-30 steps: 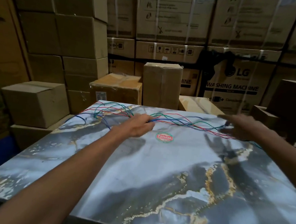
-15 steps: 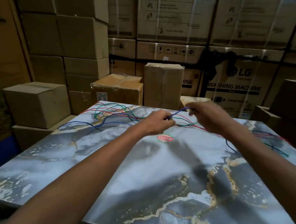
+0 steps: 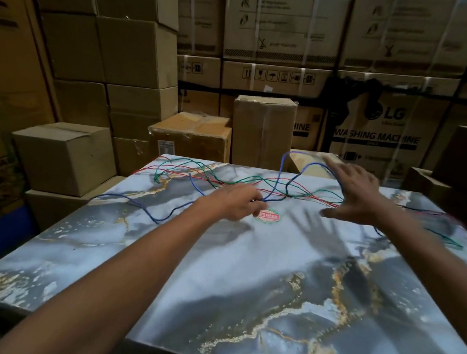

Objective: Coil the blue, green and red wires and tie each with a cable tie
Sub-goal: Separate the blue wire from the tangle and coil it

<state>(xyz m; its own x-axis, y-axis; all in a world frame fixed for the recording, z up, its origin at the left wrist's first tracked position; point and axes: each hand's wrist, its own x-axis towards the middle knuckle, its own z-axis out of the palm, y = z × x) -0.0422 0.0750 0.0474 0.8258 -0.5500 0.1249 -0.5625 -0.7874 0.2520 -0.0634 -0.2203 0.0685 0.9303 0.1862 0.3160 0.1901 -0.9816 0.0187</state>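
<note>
A single head-worn wide-angle view looks forward and down across the grey-blue marbled tabletop (image 3: 245, 278), stacked brown cardboard boxes (image 3: 110, 50) filling the upper frame.

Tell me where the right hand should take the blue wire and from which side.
Take the blue wire on its raised loop, just right of where the left hand pinches it. Likely come from above and the right with the right hand, fingers spread. That stretch arches clear of the tabletop and the red and green wires.

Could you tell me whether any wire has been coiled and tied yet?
No, the blue wire, green wire and red wire lie loose and tangled on the table.
</note>
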